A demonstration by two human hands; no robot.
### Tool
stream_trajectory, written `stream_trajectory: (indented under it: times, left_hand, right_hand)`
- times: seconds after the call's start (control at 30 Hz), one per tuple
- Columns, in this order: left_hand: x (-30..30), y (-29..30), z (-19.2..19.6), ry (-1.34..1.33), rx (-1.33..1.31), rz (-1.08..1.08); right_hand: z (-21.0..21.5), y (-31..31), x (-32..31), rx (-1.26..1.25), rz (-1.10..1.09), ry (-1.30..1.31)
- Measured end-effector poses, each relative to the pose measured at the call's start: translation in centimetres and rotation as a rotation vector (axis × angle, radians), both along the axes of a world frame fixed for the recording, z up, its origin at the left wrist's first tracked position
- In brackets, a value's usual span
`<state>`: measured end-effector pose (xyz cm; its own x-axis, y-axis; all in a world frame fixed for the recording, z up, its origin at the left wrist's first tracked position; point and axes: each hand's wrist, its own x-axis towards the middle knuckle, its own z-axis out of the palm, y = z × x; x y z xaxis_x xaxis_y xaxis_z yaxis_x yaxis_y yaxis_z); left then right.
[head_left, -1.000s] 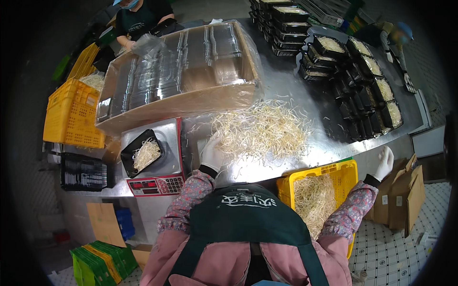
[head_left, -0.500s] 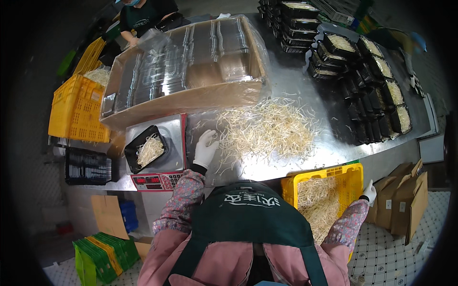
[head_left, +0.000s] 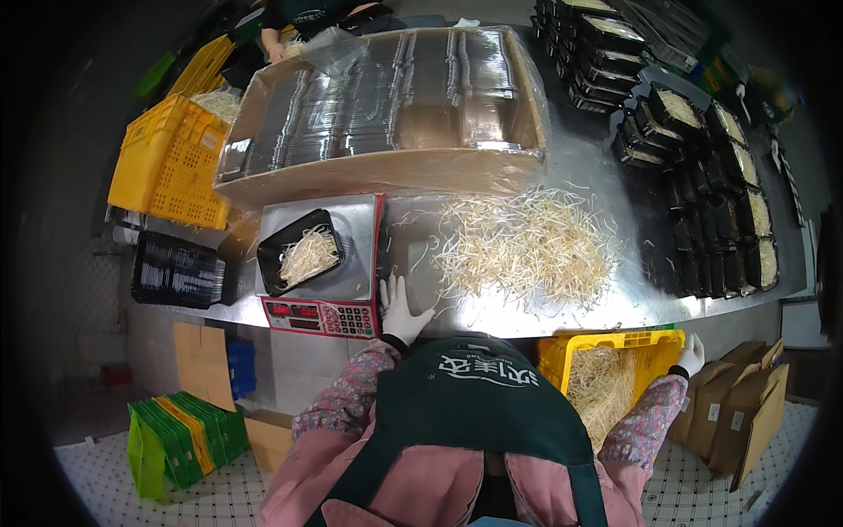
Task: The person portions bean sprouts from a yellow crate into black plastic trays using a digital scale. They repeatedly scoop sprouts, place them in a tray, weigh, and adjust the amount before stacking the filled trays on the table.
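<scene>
My left hand, in a white glove, rests open with spread fingers at the table's near edge, close against the right side of the red-framed scale. On the scale's plate sits a black tray partly filled with bean sprouts. A loose heap of bean sprouts lies on the metal table to the right of this hand. Over at the right, my gloved right hand grips the side rim of a yellow crate, its fingers partly hidden. The crate leans near my body and holds more sprouts.
A carton of clear plastic lids stands behind the scale. Filled black trays are stacked at right; empty trays lie left. Another yellow crate stands far left, near a co-worker's hand. Flattened cardboard leans at right.
The view has shifted, so the table sits further right. My left hand has moved nearer the scale and the table edge, its fingers spreading. My right hand stays at the crate's rim.
</scene>
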<state>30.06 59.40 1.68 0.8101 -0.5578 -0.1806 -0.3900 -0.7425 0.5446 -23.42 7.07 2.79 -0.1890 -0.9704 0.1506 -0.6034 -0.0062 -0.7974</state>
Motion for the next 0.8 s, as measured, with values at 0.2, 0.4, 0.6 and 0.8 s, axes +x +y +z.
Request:
stream_trajectory:
  times: [0.2,0.4,0.6,0.8]
  left_hand:
    - [0.6,-5.6,2.4,-0.020,0.123,-0.112]
    - [2.3,-11.3,0.7,0.043,-0.205,-0.311]
    - [5.9,-6.5,0.7,0.746,-0.865,0.184]
    - [6.0,-3.7,-0.9,1.211,-0.958,0.450]
  right_hand:
    - [7.1,6.3,22.2,0.231,0.224,-0.123]
    - [8.7,19.1,37.5,0.135,1.046,0.149]
    - [5.3,16.5,35.5,0.400,0.887,-0.186]
    - [4.3,18.5,38.1,0.053,1.080,0.118]
